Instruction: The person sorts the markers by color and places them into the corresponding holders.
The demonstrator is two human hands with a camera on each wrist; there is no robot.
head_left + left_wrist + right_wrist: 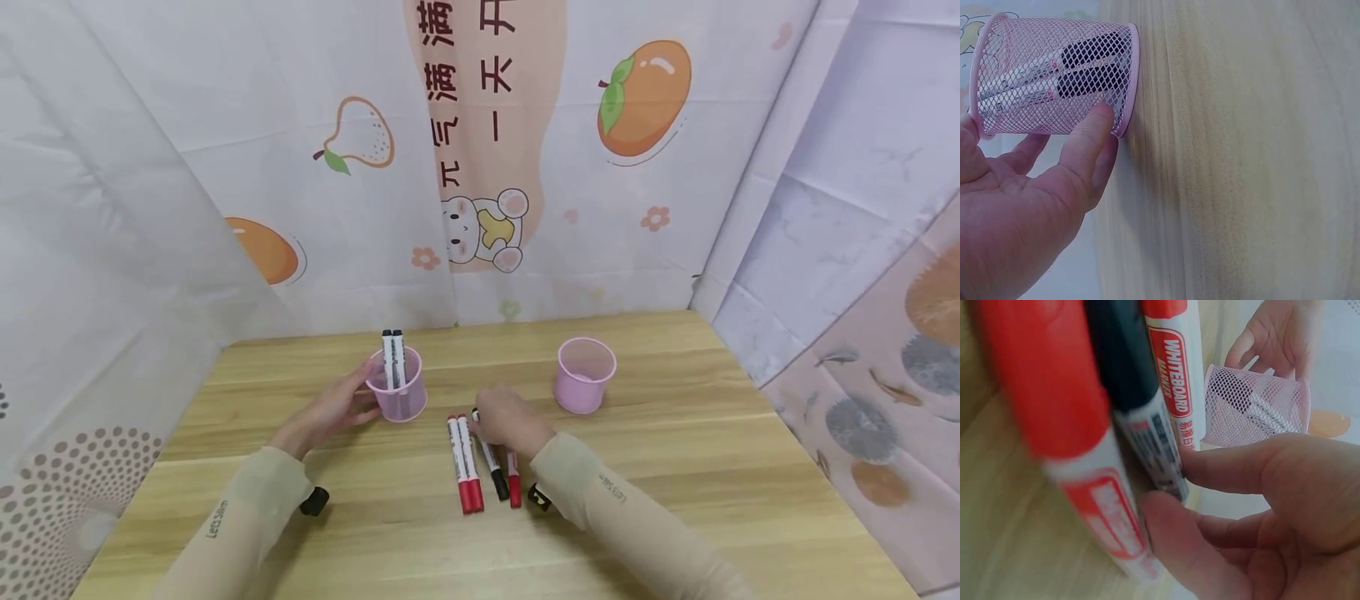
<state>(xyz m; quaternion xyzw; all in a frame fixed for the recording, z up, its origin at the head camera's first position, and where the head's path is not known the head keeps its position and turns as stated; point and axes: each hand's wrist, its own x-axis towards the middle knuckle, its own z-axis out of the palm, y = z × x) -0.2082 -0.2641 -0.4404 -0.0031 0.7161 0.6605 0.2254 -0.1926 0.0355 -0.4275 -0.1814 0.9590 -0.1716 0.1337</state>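
Observation:
My left hand (337, 408) holds the side of a pink mesh pen cup (405, 408), which stands upright on the table. Two black-capped whiteboard markers (1088, 65) lean inside that cup, their caps down at its base in the left wrist view. Thumb and forefinger of my right hand (510, 419) pinch a black whiteboard marker (1154, 440) near the end away from its cap. This marker lies between a pair of red whiteboard markers (467, 479) on its left and a single red marker (513, 483), partly hidden by the hand, on its right.
A second pink mesh cup (579, 393) stands to the right, beyond the right hand. Wood-grain table (675, 392) surrounds the markers, with a printed cloth (315, 225) hanging along its back edge. Small black devices (315, 502) show at both wrists.

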